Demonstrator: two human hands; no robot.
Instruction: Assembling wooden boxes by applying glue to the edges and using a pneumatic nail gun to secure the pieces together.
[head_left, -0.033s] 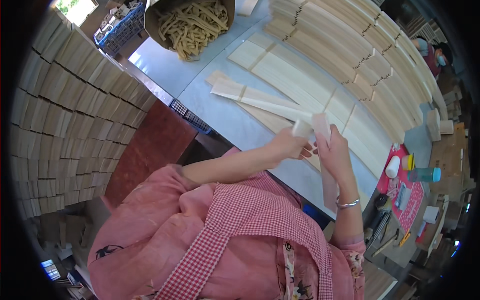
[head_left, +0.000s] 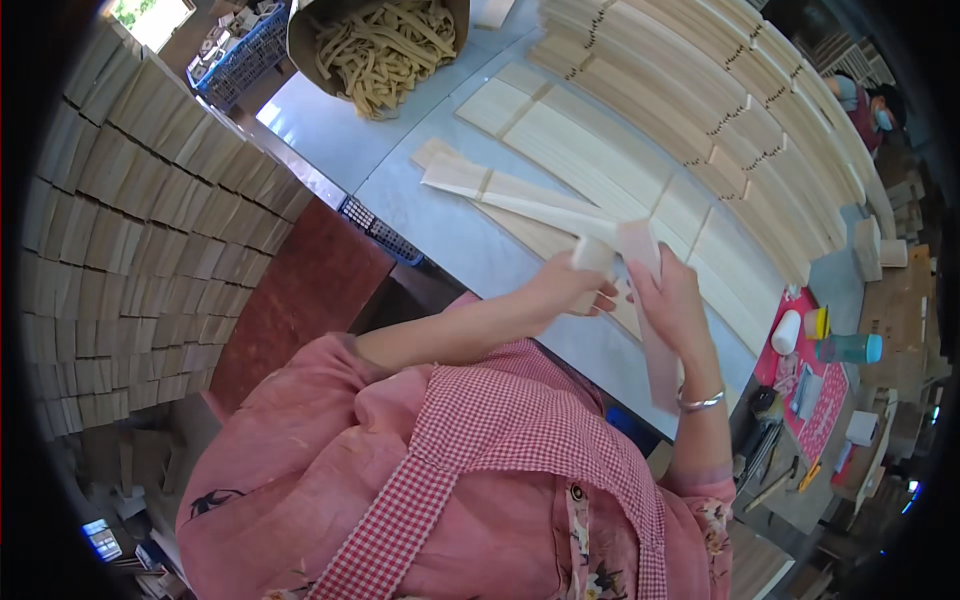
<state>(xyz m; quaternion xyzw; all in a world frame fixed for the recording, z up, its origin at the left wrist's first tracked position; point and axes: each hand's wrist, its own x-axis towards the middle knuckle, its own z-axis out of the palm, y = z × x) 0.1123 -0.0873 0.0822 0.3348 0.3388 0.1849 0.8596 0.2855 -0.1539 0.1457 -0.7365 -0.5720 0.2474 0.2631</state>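
Observation:
Above the table's near edge, my right hand [head_left: 672,300] grips a thin pale wooden slat [head_left: 658,362], tilted, with its upper end above my fingers and its lower end beside my wrist. Close to its left, my left hand [head_left: 570,285] is closed around a short, pale, flat-faced piece [head_left: 594,253]; its kind is unclear, and my fingers cover its lower part. Behind both hands lies a narrow bundle of slats [head_left: 530,207] with a tan band around it, resting across another pale board [head_left: 520,238]. Wider banded boards [head_left: 590,150] lie just beyond.
Tall rows of stacked boards [head_left: 690,110] line the table's far right. A bin of tan strips [head_left: 385,50] stands at the far left of the table [head_left: 400,165]. A teal jar [head_left: 845,348] and tools sit at right. Stacked wood [head_left: 130,240] walls the left.
Both hands have shifted slightly: the left a little to the left with its pale piece. The right wrist has moved slightly right, and the slat's upper end is a little higher and further left.

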